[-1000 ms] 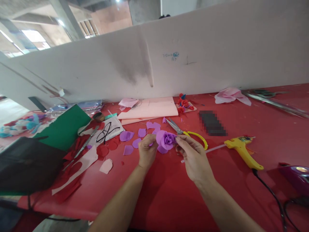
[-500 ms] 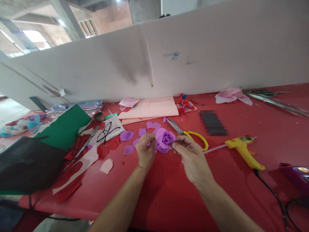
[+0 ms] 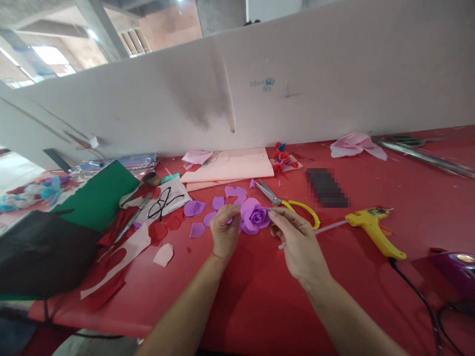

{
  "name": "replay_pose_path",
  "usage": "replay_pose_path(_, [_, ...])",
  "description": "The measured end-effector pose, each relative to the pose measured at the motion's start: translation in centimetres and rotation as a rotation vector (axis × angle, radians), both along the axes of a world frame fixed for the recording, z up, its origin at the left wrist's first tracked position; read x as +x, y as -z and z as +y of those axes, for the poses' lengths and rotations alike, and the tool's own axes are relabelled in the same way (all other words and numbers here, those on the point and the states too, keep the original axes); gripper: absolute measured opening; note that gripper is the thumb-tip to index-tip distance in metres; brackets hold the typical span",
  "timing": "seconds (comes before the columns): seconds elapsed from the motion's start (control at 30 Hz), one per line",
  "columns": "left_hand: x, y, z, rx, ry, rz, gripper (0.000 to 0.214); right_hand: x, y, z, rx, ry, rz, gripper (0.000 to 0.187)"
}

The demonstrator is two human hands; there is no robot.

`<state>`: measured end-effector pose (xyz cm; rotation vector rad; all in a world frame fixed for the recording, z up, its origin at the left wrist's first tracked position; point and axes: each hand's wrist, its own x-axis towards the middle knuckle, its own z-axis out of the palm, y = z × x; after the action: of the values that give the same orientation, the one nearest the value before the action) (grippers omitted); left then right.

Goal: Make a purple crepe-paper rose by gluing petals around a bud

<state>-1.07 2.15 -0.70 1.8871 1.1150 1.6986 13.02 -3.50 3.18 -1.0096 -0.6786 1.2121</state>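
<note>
A purple paper rose [image 3: 256, 216] with a tightly curled centre and wide outer petals is held up between my two hands over the table. My left hand [image 3: 225, 226] pinches its left side, fingers closed. On the other side, my right hand [image 3: 295, 237] grips the edge of a right-hand petal between thumb and fingers. Loose purple petals [image 3: 195, 208] lie just beyond and left of my left hand. Scissors with yellow handles [image 3: 302, 210] rest open behind my right hand. To the right lies a yellow glue gun [image 3: 374, 230] with a glue stick [image 3: 332, 227] in its back.
The red table [image 3: 178, 296] meets a pale upright panel [image 3: 148, 99]. Pink sheets [image 3: 230, 165] and red flowers [image 3: 282, 157] lie at the back, a pixelated dark rectangle [image 3: 326, 188] right of centre. Glasses [image 3: 162, 203], tweezers, scraps and a black bag [image 3: 44, 254] occupy the left.
My right thumb and fingers have moved slightly up along the rose's right edge. The rose has turned a little, and my left hand keeps its pinch.
</note>
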Motion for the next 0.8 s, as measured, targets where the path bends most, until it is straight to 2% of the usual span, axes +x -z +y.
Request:
replay_pose_path(0.17, [-0.1, 0.7, 0.2, -0.036, 0.029, -0.039, 0.014, -0.2, -0.1, -0.1, -0.035, -0.047, 0.095, 0.015])
replay_pose_path(0.4, [-0.1, -0.4, -0.1, 0.116, 0.049, 0.088, 0.018, 0.0, -0.4, -0.2, 0.038, 0.049, -0.096, 0.009])
replay_pose_path(0.67, [-0.2, -0.2, 0.1, 0.120, 0.053, 0.099, 0.018, 0.0, 0.0, 0.1, -0.016, 0.050, -0.082, 0.023])
replay_pose_path(0.8, [-0.2, -0.5, 0.1, 0.154, 0.099, 0.093, 0.018, 0.1, 0.0, 0.0, 0.030, 0.070, -0.159, 0.015])
